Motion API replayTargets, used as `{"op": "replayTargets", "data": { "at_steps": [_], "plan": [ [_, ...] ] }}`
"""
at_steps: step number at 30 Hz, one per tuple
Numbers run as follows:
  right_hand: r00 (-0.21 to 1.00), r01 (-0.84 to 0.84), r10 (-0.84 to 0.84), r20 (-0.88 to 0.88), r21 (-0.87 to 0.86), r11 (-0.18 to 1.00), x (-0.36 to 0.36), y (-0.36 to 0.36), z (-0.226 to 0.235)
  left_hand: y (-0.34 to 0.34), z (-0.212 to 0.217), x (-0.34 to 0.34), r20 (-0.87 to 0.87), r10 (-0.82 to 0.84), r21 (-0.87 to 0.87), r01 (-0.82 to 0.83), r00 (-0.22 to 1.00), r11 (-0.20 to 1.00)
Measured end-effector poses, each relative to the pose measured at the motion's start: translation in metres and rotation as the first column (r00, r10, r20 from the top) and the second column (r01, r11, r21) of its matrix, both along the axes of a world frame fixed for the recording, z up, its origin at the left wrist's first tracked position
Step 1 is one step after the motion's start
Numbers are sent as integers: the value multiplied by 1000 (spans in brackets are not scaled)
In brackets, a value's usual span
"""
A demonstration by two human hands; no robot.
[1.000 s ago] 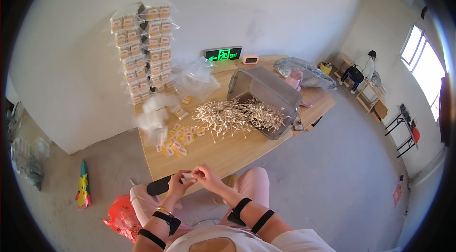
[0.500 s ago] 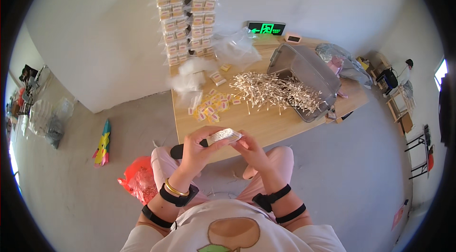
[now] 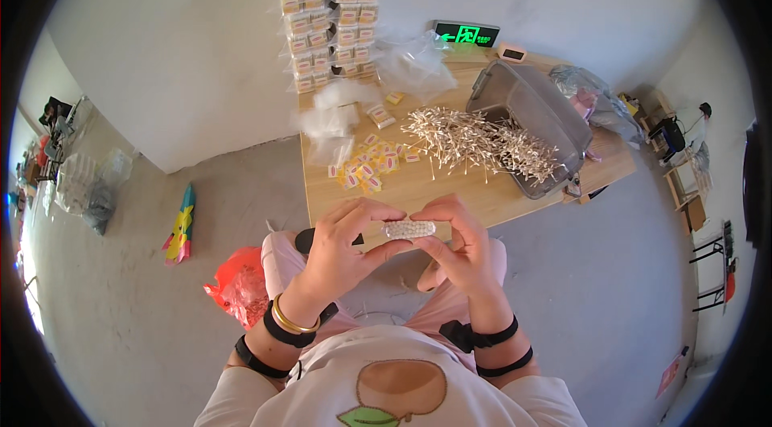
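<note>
A small pack of cotton swabs is held level over my lap, just off the table's near edge, its white tips facing me. My left hand pinches one end between thumb and fingers. The other end sits between the thumb and fingers of my right hand. Beyond them, small yellow-and-white label cards lie scattered on the wooden table. A heap of loose cotton swabs spills from a tipped grey plastic bin. Another swab pack lies behind the cards.
Clear plastic bags lie at the table's left. Tall stacks of bagged swab packs stand against the wall, near a green lit exit sign and a small clock. A red plastic bag is on the floor. Another person is far right.
The pack has turned from tilted to level and moved slightly right. My right hand has shifted up and right to grip its end. The whole view has shifted a little.
</note>
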State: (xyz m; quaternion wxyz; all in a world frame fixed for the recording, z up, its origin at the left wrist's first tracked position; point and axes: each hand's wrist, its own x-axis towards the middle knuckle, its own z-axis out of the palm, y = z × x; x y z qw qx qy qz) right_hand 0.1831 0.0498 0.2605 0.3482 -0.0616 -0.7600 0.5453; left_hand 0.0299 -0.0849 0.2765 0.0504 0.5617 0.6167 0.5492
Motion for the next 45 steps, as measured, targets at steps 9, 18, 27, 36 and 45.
{"op": "replayTargets", "data": {
  "at_steps": [9,18,27,36,45],
  "plan": [
    [999,39,-40,9,99,994,6,-8,13,-11,3,3,-42,-17,78,20,999,997],
    [996,58,-53,-75,66,996,8,-12,13,-17,24,17,4,25,96,-25,1000,995],
    [999,45,-41,-28,144,988,12,-15,19,-16,15,11,-109,-44,199,66,993,978],
    [996,80,-72,-43,196,977,15,-15,20,-20,20,15,-15,-44,227,46,999,973],
    [996,78,-67,-52,235,969,19,-24,27,-29,31,17,-205,34,156,-2,978,988]
  ]
}}
